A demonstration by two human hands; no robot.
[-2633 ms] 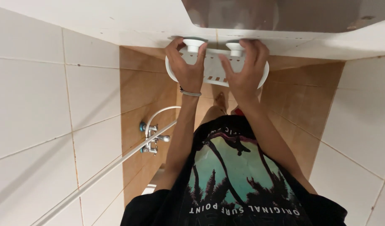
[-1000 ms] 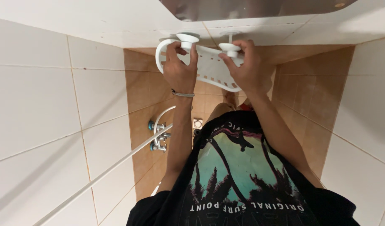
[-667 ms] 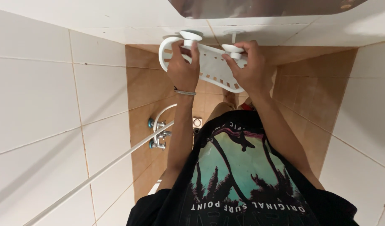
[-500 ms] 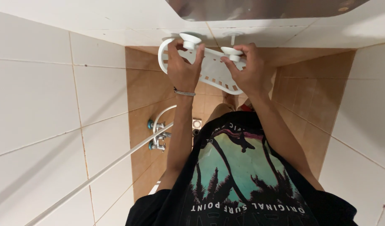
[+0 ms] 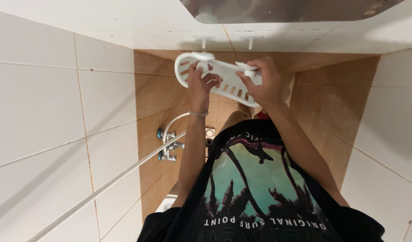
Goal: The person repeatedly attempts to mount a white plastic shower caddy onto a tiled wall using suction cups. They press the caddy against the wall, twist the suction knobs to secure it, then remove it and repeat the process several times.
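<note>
Left fingers: your left hand has its fingers curled tight round the left suction cup of the white slotted rack, thumb side toward you.
Right fingers: your right hand pinches the right suction cup of the same rack, fingertips closed on it, the rest of the hand folded behind the rack's right end.
Rack: it sits between your two hands, held off the wall and tilted, its rounded left end poking out past your left fingers, its slotted face showing between the two grips.
Just beyond the fingers: two pale round marks on the white tiled wall, each with a short stem; the rack is near them but apart from the wall.
Further beyond: the lower edge of a mirror, past the marks.
Left wrist: a thin bracelet, right behind your left hand.
Below the hands: brown tiled wall and floor, with a small floor drain under your left forearm.
Left of your left arm: a chrome tap with coloured knobs, and a white hose running from it along the white side tiles.
Nearest you: your dark printed shirt.
</note>
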